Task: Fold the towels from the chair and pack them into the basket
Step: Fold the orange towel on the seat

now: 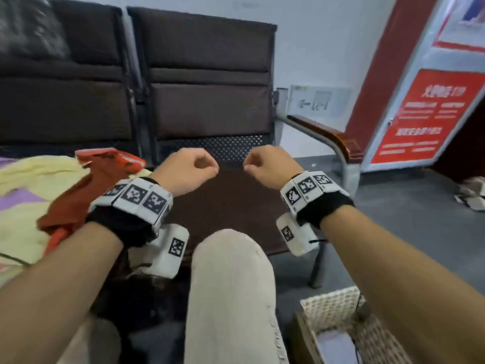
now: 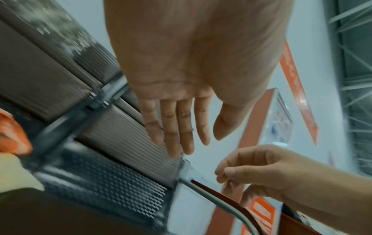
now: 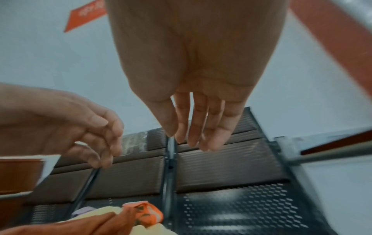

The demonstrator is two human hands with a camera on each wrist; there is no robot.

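left hand (image 1: pixel 187 170), right hand (image 1: pixel 270 166) loosely curled, empty, above chair seat (image 1: pixel 225 203); towels (image 1: pixel 39 185) left; basket (image 1: pixel 338 303) lower right

Soft, even indoor light, no hard shadows. The head view is slightly blurred, with lines bent near the edges. Both wrist views show strong motion blur and a cool, bluish tint.
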